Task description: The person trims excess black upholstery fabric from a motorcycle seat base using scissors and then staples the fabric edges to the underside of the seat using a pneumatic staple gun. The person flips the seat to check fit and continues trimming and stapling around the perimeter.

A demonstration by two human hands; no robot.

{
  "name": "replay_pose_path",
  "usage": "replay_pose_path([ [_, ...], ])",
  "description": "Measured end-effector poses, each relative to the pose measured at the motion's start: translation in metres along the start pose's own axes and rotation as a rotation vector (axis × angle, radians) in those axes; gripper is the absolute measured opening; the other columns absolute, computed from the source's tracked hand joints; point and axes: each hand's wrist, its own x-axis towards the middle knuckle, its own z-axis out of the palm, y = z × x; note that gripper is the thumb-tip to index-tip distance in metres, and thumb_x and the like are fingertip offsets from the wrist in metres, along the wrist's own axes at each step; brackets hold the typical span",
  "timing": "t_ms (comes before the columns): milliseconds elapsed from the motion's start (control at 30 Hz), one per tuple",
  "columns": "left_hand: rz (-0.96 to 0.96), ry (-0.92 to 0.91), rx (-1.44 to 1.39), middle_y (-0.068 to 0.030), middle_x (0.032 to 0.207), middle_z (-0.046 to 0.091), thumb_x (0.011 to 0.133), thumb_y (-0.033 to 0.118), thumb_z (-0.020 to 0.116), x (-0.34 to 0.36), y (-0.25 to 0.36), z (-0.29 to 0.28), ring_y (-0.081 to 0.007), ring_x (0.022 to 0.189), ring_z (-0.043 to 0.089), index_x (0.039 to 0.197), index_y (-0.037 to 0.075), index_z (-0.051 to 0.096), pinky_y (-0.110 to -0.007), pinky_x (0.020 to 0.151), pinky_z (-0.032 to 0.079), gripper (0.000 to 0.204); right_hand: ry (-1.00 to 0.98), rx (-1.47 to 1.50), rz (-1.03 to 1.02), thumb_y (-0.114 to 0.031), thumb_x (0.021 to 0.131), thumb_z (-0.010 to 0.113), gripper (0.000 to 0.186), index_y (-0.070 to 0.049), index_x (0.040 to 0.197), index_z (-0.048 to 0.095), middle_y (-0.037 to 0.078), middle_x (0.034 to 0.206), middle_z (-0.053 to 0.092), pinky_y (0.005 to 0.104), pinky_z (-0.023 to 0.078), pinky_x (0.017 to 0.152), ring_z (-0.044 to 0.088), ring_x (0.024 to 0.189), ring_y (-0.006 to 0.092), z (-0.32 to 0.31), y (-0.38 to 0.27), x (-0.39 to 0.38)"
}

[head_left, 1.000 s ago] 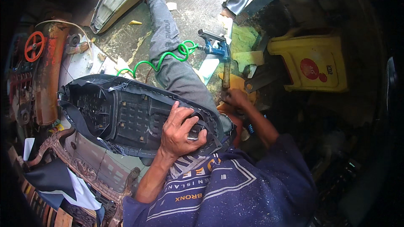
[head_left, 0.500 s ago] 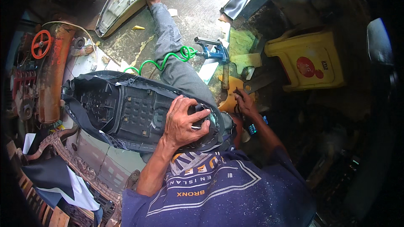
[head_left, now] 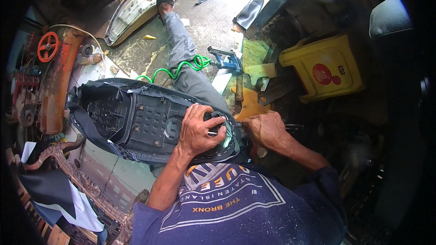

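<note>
Across my lap lies an upturned motorcycle seat (head_left: 150, 118), its black ribbed plastic base showing and a dark cover stapled around the rim. My left hand (head_left: 198, 129) is curled onto the base near its right end, fingers and thumb gripping there; a small greyish piece shows between them, too little to name. Just beyond that end, my right hand (head_left: 265, 130) is closed like a fist around a dark slim tool (head_left: 295, 127), whose prongs or handles stick out on the right side. The tool's other end is hidden by the hand and the seat edge.
A blue air stapler (head_left: 227, 60) on a coiled green hose (head_left: 181, 66) lies past my leg. Nearby are a yellow plastic stool (head_left: 295, 59), foam scraps (head_left: 256, 52) and a flat blade (head_left: 274, 93). A rusty red tank (head_left: 59, 86) and carved wooden frame (head_left: 91, 186) stand left.
My right hand has come down and left toward the seat's right end, turning its knuckles up, with the dark tool in it. My left hand stays where it was on the seat.
</note>
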Motion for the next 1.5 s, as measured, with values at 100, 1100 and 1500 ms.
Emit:
replay_pose_path([
  [100,0.003,0.002,-0.002,-0.0153,0.103,0.066,0.076,0.024,0.081,-0.001,-0.001,0.001,-0.0347,0.099,0.064,0.1,0.013,0.084,-0.049,0.097,0.05,0.027,-0.081,-0.106,-0.016,-0.022,0.089,0.064,0.019,-0.009,0.087,0.078,0.016,0.078,0.075,0.0496,0.056,0.066,0.076,0.075,0.0355,-0.014,-0.004,0.006],
  [1100,0.02,-0.035,-0.028,-0.0152,0.103,0.067,0.075,0.022,0.079,-0.008,-0.009,0.004,-0.0331,0.1,0.064,0.1,0.011,0.083,-0.048,0.095,0.049,0.028,-0.243,0.12,-0.106,-0.027,0.089,0.068,0.017,-0.014,0.091,0.079,0.014,0.079,0.075,0.0512,0.052,0.091,0.076,0.081,0.0304,0.0,0.01,0.034],
  [1500,0.008,-0.034,-0.055,-0.0152,0.103,0.067,0.077,0.023,0.08,-0.009,-0.002,-0.002,-0.0337,0.099,0.064,0.1,0.01,0.083,-0.048,0.096,0.049,0.027,-0.252,0.214,-0.103,-0.055,0.097,0.068,0.053,-0.007,0.078,0.077,0.014,0.063,0.069,0.0476,0.051,0.065,0.071,0.064,0.0324,0.016,0.018,0.039],
])
